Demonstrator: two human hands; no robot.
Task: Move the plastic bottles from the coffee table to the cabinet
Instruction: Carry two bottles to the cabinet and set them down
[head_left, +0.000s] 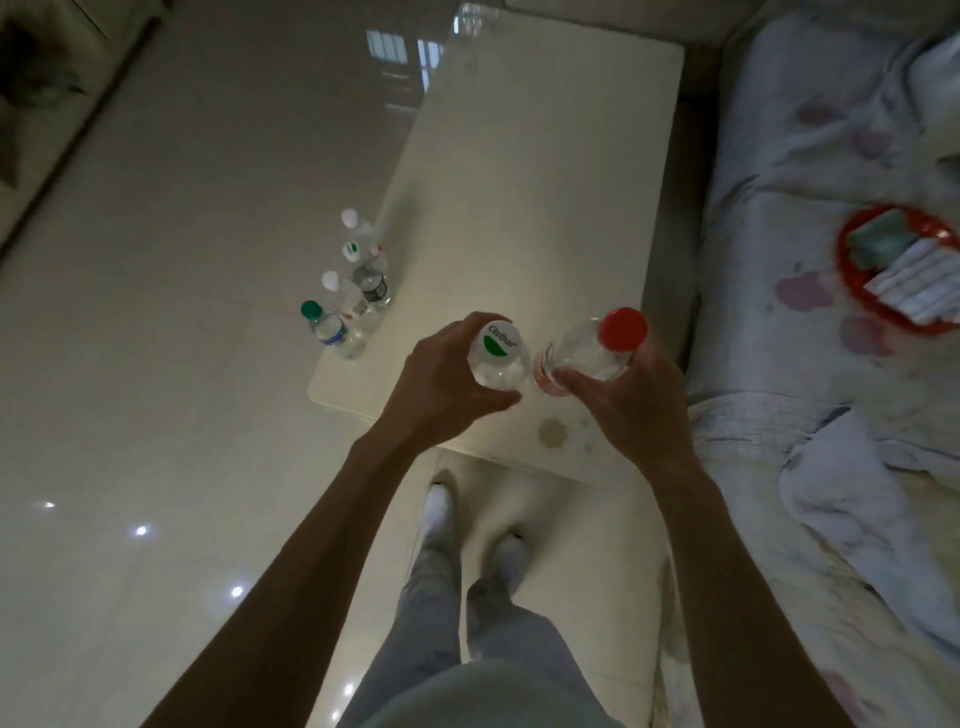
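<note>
I look down on a cream coffee table (545, 182). My left hand (441, 384) grips a clear plastic bottle with a white and green cap (500, 343). Beside it, my right hand (634, 400) holds a clear bottle with a red cap (622, 328). The two bottles almost touch above the table's near end. Several more clear bottles stand in a cluster at the table's left edge: a green-capped one (332, 332) nearest, others with white caps (363, 270) behind it.
A glossy tiled floor (156, 312) lies to the left. On the right is a sofa with a pale cover (805, 260), a red basket (904, 270) with packets, and a crumpled cloth (857, 493). My legs and feet stand by the table's near edge.
</note>
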